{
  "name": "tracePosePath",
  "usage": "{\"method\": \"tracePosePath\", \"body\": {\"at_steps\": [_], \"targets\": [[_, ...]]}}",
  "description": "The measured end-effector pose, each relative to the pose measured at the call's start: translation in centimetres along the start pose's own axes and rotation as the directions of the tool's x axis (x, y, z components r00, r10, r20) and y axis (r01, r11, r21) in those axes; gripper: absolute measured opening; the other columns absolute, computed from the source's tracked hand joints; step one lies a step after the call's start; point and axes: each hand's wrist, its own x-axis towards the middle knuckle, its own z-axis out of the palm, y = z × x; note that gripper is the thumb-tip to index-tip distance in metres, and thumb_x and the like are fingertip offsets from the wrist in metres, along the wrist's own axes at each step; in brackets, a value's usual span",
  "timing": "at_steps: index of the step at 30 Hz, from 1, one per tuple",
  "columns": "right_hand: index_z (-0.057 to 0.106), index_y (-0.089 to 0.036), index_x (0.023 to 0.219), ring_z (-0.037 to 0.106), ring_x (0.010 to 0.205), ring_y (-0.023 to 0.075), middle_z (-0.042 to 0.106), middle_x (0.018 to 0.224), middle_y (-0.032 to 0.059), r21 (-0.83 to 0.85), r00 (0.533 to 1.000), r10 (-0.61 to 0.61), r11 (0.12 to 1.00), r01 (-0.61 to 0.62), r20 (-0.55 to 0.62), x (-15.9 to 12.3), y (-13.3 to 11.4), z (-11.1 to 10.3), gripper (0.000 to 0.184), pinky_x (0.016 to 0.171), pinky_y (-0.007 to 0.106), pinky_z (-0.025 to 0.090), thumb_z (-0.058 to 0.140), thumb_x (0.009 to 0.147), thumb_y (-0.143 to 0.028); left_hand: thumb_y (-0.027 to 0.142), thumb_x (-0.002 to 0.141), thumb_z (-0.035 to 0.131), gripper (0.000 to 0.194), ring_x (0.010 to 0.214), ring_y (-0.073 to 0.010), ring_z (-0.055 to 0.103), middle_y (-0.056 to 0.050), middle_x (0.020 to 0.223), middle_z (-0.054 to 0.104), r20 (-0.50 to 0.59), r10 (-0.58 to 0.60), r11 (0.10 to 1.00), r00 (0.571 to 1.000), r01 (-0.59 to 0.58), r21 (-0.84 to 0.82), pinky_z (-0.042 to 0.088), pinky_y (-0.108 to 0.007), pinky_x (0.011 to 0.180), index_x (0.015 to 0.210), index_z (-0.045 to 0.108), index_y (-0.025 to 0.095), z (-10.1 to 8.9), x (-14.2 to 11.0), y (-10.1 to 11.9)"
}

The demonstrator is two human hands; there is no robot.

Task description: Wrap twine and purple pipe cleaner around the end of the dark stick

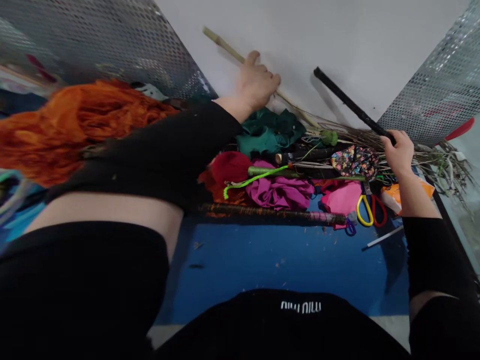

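The black stick (352, 105) is grasped at its lower end by the curled right grip (400, 152), its tilt presumably steadied above the twigs (358, 134). The pale stick (225, 46) is partly covered by the left grip (258, 82); whether it is held cannot be told.

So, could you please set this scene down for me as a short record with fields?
Left hand: at the pale stick, which passes beneath it; firmness of grip unclear
Left hand's position: above the dark green cloth
Right hand: closed around the near end of the black stick
Black stick's tilt: far end points up and leftward in the picture
Other cloths: orange cloth at left, magenta cloth near the middle
Front of pile: wrapped stick lying crosswise
Surface: blue
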Motion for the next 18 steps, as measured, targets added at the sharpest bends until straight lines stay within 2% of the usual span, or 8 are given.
{"method": "tracePosePath", "body": {"at_steps": [3, 7, 11, 15, 18], "targets": [[0.079, -0.019, 0.126, 0.072, 0.11, 0.0367, 0.079, 0.117, 0.0191, -0.018, 1.0, -0.026, 1.0, 0.026, -0.009, -0.1, 0.1, 0.5, 0.045, 0.1, 0.05, 0.057, 0.055, 0.101, -0.048, 0.015, 0.114, 0.017, 0.055, 0.115, -0.0209, 0.052, -0.018, 0.137, 0.075, 0.002, -0.026, 1.0, 1.0, 0.025, 0.014, 0.018, -0.053, 0.137, 0.14, 0.064, 0.001, -0.9, -2.0, -2.4], [0.082, -0.021, 0.12, 0.07, 0.103, 0.0359, 0.079, 0.111, 0.018, -0.023, 0.998, -0.042, 0.999, 0.04, -0.055, 0.4, 0.0, 1.7, 0.043, 0.092, 0.049, 0.057, 0.056, 0.098, -0.049, 0.029, 0.116, 0.017, 0.058, 0.121, -0.0224, 0.053, -0.015, 0.141, 0.073, 0.014, -0.046, 0.999, 0.999, 0.046, 0.008, 0.041, -0.051, 0.119, 0.139, 0.065, 0.007, -1.6, -5.0, -5.6], [0.082, -0.021, 0.12, 0.07, 0.101, 0.0362, 0.079, 0.114, 0.0186, -0.059, 0.998, -0.064, 0.996, 0.063, -0.016, 1.7, -1.1, 2.7, 0.042, 0.09, 0.049, 0.056, 0.058, 0.097, -0.046, 0.053, 0.112, -0.001, 0.082, 0.117, -0.0265, 0.054, -0.014, 0.136, 0.072, 0.026, -0.078, 0.997, 0.997, 0.078, -0.002, 0.051, -0.054, 0.103, 0.145, 0.066, 0.019, -1.7, -7.7, -8.0], [0.08, -0.017, 0.127, 0.072, 0.11, 0.0391, 0.078, 0.125, 0.0217, -0.07, 0.987, -0.123, 0.989, 0.13, 0.099, 3.5, -4.1, 3.6, 0.041, 0.099, 0.053, 0.054, 0.058, 0.098, -0.037, 0.056, 0.111, 0.004, 0.086, 0.119, -0.0307, 0.059, -0.017, 0.136, 0.073, 0.013, -0.082, 0.995, 0.997, 0.083, -0.058, 0.053, -0.058, 0.1, 0.147, 0.068, 0.013, -1.7, -8.5, -7.9], [0.077, -0.013, 0.134, 0.071, 0.12, 0.0393, 0.076, 0.135, 0.0246, -0.108, 0.969, -0.143, 0.98, 0.167, 0.201, 4.7, -6.6, 4.2, 0.042, 0.109, 0.056, 0.05, 0.055, 0.101, -0.029, 0.058, 0.113, 0.017, 0.073, 0.122, -0.0289, 0.06, -0.011, 0.141, 0.074, -0.008, -0.103, 0.989, 0.995, 0.102, -0.111, 0.055, -0.055, 0.103, 0.153, 0.066, 0.021, -2.0, -7.4, -6.3]]}}
